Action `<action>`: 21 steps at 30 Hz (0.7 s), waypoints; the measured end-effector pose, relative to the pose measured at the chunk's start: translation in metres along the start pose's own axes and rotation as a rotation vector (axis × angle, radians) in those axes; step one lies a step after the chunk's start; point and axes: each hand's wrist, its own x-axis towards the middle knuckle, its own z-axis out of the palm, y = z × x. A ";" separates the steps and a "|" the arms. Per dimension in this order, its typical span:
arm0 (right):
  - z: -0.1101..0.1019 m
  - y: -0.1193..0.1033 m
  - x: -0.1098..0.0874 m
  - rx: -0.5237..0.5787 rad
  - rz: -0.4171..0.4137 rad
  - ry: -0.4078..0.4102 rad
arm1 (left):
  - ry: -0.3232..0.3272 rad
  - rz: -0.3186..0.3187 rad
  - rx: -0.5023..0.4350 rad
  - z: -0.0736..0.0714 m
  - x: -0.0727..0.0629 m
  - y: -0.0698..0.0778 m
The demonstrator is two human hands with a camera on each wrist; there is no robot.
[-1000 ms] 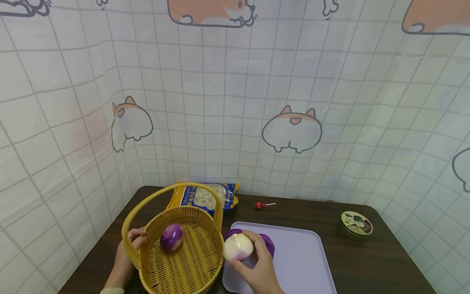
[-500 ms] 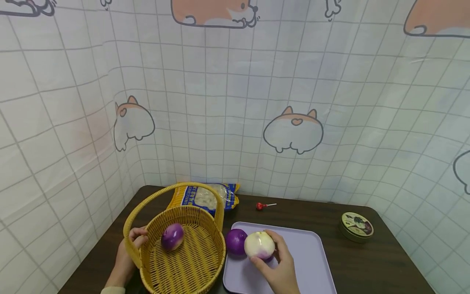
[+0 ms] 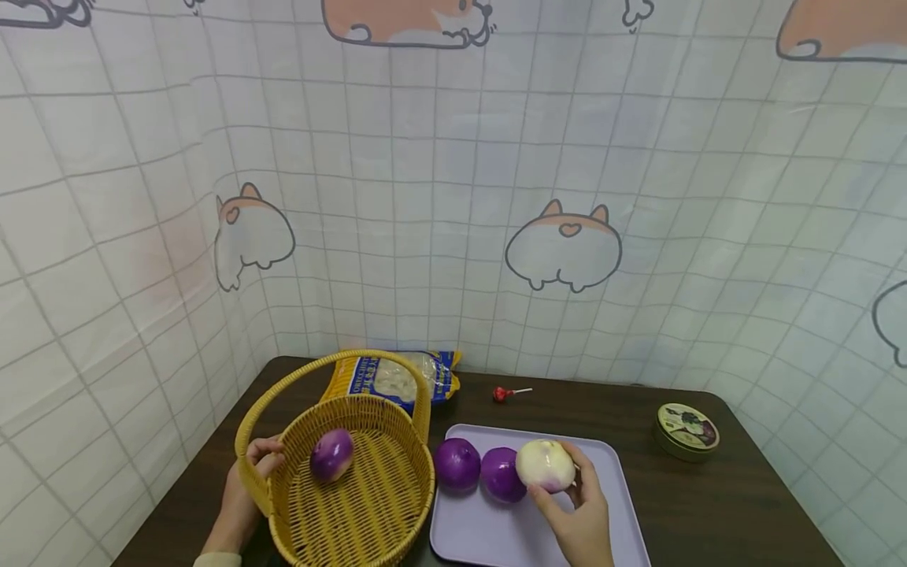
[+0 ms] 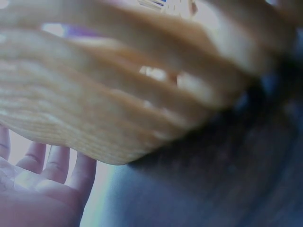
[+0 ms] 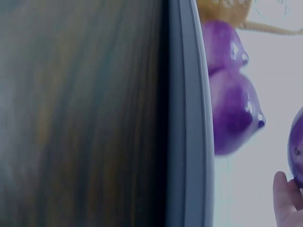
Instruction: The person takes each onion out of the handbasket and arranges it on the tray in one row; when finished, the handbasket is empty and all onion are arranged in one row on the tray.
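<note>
My right hand [image 3: 577, 512] holds a glossy onion [image 3: 546, 465], its whitish end facing up, between thumb and fingers over the lilac tray [image 3: 496, 535]. In the right wrist view that onion shows its purple side at the right edge. Two purple onions [image 3: 457, 465] [image 5: 232, 109] sit side by side on the tray, left of the held one. My left hand [image 3: 244, 488] grips the left side of a yellow woven basket [image 3: 418, 528], fingers at the rim beside the handle; in the left wrist view its fingers [image 4: 57, 163] lie against the weave. One purple onion [image 3: 331, 457] lies inside the basket.
Behind the basket lies a yellow and blue bag of pasta [image 3: 397, 378]. A red lollipop [image 3: 501, 394] is on the dark table [image 3: 737, 512] beyond the tray. A round green tin [image 3: 687, 433] stands at the right. A patterned curtain [image 3: 425, 197] hangs behind.
My right hand has moved right across the tray with the held onion, uncovering the two purple onions beneath its earlier position. My left hand and the basket have stayed in place.
</note>
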 end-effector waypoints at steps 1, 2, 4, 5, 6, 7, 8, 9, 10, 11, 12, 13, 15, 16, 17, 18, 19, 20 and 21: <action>-0.003 0.001 0.001 -0.001 0.019 0.008 | -0.003 0.004 -0.004 0.000 0.000 0.000; -0.006 0.002 0.002 -0.003 0.041 0.014 | -0.006 0.004 -0.008 0.000 0.000 0.000; -0.011 0.004 0.004 -0.009 0.075 0.020 | -0.006 0.002 -0.012 0.000 -0.001 0.001; -0.014 0.006 0.005 -0.006 0.088 0.020 | -0.005 -0.002 -0.011 0.000 -0.002 0.002; -0.016 0.008 0.006 -0.010 0.092 0.015 | -0.004 -0.006 -0.007 0.000 -0.002 0.003; -0.018 0.010 0.007 -0.018 0.097 0.008 | -0.003 -0.011 -0.003 0.000 -0.003 0.004; -0.020 0.012 0.007 -0.026 0.098 0.002 | -0.003 -0.013 0.000 0.001 -0.003 0.006; -0.022 0.013 0.008 -0.037 0.094 -0.006 | 0.001 -0.015 0.005 0.001 -0.004 0.007; -0.024 0.015 0.009 -0.047 0.094 -0.015 | 0.005 -0.017 0.010 0.001 -0.004 0.009; -0.026 0.017 0.010 -0.061 0.096 -0.024 | 0.007 -0.016 0.014 0.001 -0.005 0.010; -0.028 0.018 0.010 -0.077 0.098 -0.031 | 0.009 -0.014 0.018 0.002 -0.005 0.011; -0.029 0.019 0.011 -0.095 0.106 -0.035 | 0.010 -0.014 0.023 0.002 -0.006 0.011; -0.030 0.021 0.011 -0.148 0.119 -0.043 | 0.016 -0.016 0.035 0.003 -0.006 0.013; -0.031 0.021 0.011 -0.181 0.131 -0.046 | 0.017 -0.017 0.038 0.003 -0.007 0.013; -0.031 0.022 0.011 -0.216 0.139 -0.050 | 0.016 -0.020 0.037 0.004 -0.007 0.014; -0.031 0.023 0.010 -0.252 0.149 -0.055 | 0.015 -0.023 0.039 0.004 -0.007 0.014; -0.031 0.023 0.010 -0.293 0.161 -0.063 | 0.015 -0.025 0.036 0.004 -0.007 0.014; -0.031 0.024 0.011 -0.324 0.170 -0.072 | 0.015 -0.025 0.031 0.004 -0.007 0.014; -0.031 0.024 0.011 -0.348 0.182 -0.077 | 0.014 -0.026 0.023 0.004 -0.007 0.015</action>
